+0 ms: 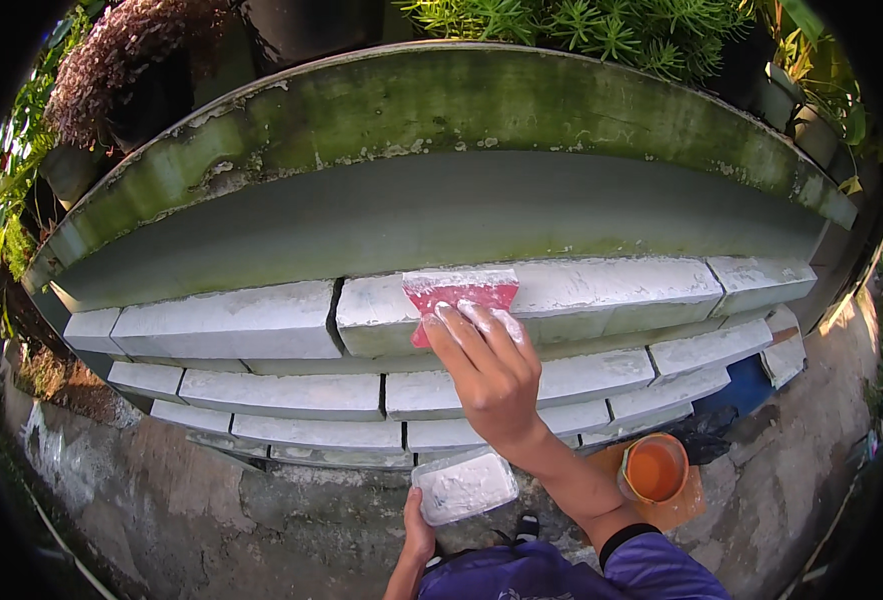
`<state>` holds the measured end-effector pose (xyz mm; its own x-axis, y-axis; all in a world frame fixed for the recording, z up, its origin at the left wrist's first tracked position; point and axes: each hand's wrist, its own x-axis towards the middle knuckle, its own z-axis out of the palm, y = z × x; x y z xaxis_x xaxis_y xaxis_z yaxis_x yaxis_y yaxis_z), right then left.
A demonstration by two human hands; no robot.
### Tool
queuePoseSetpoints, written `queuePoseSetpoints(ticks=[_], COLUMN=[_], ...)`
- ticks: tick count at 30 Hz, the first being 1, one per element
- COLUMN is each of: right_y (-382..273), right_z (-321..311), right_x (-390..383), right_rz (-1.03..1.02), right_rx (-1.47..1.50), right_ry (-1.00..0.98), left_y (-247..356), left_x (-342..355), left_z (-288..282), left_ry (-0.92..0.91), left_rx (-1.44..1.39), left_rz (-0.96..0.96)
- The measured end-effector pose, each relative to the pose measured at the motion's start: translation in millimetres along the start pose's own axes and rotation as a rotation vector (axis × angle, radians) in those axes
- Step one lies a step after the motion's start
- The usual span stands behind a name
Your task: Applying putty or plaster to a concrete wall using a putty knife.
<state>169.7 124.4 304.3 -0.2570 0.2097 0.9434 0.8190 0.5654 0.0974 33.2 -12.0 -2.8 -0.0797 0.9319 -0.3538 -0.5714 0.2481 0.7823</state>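
Observation:
My right hand (486,370) has paste-smeared fingers closed on a red scraper (431,295), whose white-coated blade lies against the upper row of pale blocks (611,290). My left hand (419,518) grips a shallow plastic tub (466,485) of white paste, held low below the blocks. The blocks stand in stepped rows, with dark gaps between some of them and uneven white coating on their faces.
Above runs a mossy green ledge (441,100) with potted plants (591,30) behind it. At lower right an orange bucket (651,465) stands on a board (696,510), near dark plastic (711,437) and a blue object (746,385). Stained concrete ground (161,500) spreads below.

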Motion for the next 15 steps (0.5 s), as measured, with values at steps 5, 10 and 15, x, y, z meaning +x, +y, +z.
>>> queuePoseSetpoints(ticks=[5,10,15], right_y=[0.2,-40.8,-39.6], right_z=[33.0,-12.7,7.2], right_x=[3.4,-22.2,10.4], right_rz=[0.019,0.051,0.059], right_rx=[-0.039,0.028,0.075], right_ry=[-0.209,-0.153,0.049], left_y=[3.6,-7.2,-10.3], left_x=[-1.9,1.6,-2.3], left_z=[7.4,-1.8,-7.9], left_ry=[0.006,0.035,0.038], left_rx=[-0.069,-0.031,-0.029], left_rz=[-0.014,0.005,-0.018])
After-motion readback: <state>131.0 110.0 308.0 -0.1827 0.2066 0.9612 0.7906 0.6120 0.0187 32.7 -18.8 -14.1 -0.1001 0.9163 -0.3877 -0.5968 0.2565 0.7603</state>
